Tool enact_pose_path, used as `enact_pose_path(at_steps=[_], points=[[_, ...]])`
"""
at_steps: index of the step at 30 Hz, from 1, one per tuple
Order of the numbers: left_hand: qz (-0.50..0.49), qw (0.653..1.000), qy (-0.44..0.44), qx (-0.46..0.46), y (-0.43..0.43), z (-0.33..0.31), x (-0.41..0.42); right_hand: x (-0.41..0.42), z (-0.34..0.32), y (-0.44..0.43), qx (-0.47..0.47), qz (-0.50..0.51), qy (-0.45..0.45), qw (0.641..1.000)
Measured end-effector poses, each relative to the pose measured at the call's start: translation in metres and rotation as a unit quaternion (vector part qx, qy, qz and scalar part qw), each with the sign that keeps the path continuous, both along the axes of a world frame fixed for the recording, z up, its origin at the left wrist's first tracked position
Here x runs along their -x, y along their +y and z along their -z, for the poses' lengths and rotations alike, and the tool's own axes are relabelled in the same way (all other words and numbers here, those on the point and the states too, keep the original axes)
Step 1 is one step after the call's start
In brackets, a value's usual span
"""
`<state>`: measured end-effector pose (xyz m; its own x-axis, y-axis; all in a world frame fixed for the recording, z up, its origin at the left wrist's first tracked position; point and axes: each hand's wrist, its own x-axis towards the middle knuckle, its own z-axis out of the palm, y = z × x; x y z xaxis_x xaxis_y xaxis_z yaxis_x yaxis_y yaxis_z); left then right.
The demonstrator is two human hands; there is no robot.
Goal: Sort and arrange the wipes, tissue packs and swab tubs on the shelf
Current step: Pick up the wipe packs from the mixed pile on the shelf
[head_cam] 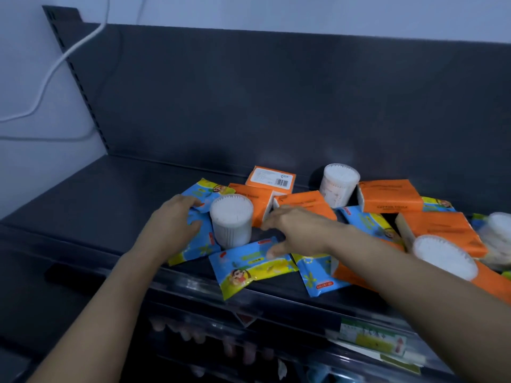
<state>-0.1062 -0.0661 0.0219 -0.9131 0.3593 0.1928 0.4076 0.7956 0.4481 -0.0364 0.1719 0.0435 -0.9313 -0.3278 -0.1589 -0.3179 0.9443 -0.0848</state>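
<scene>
**Soft packs, rigid tubs: both hands in the pile at the shelf's front edge**

The goods lie jumbled on the right half of the shelf [96,194], from its front edge to the back panel, and nothing is grouped yet.

The wipes are flat foil-like sachets. They are probably light, floppy and a little slick, so each is best pinched across a short edge or slid flat. The orange tissue packs [387,197] look soft but blocky, and I would squeeze them across the narrow sides. The clear swab tub [231,219] nearest the hands stands upright. It is stiff and light and likely tips easily, so it wants a grip round the wall, low down.

The left hand [174,219] reaches in palm down, with its fingers curled over the far side of the left wipes pack [197,244] and its thumb on the near face, gripping it just left of the tub.

The right hand [296,230] is spread, its fingers stretched leftward toward the tub and its thumb dropped to the front wipes pack [249,268]. Motion blur hides whether the thumb actually presses on the pack, and the hand appears to hold nothing. The two hands are apart, with the tub between them.
</scene>
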Motion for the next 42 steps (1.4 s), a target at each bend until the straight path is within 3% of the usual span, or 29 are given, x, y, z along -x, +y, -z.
enact_pose_path(at_steps=[4, 10, 13, 20, 25, 29, 34, 38, 42], points=[[-0.009, 0.986, -0.121, 0.118, -0.013, 0.013, 0.006, 0.015, 0.015, -0.007, -0.018, -0.032, -0.075, 0.996], [-0.022, 0.981, -0.171, 0.086, -0.018, 0.017, 0.008, 0.028, 0.02, -0.007, 0.005, -0.029, -0.159, 0.987], [-0.056, 0.978, -0.196, 0.052, -0.021, 0.016, 0.012, 0.025, 0.013, -0.004, 0.065, -0.036, -0.167, 0.983], [-0.101, 0.968, -0.228, 0.025, -0.01, 0.016, 0.012, 0.021, -0.029, 0.029, 0.186, -0.028, -0.096, 0.977], [-0.113, 0.964, -0.239, -0.01, -0.008, 0.019, 0.015, 0.022, -0.059, 0.06, 0.259, 0.03, -0.015, 0.965], [-0.103, 0.965, -0.241, -0.018, -0.011, 0.019, 0.022, 0.032, -0.064, 0.076, 0.234, 0.093, 0.076, 0.965], [-0.099, 0.969, -0.218, 0.061, -0.014, 0.02, 0.032, 0.044, -0.058, 0.079, 0.202, 0.14, 0.115, 0.962], [-0.065, 0.956, -0.286, -0.001, -0.019, 0.014, 0.04, 0.053, -0.055, 0.069, 0.191, 0.158, 0.118, 0.962], [-0.092, 0.961, -0.239, 0.1, -0.025, 0.015, 0.046, 0.06, -0.052, 0.058, 0.192, 0.164, 0.119, 0.96]])
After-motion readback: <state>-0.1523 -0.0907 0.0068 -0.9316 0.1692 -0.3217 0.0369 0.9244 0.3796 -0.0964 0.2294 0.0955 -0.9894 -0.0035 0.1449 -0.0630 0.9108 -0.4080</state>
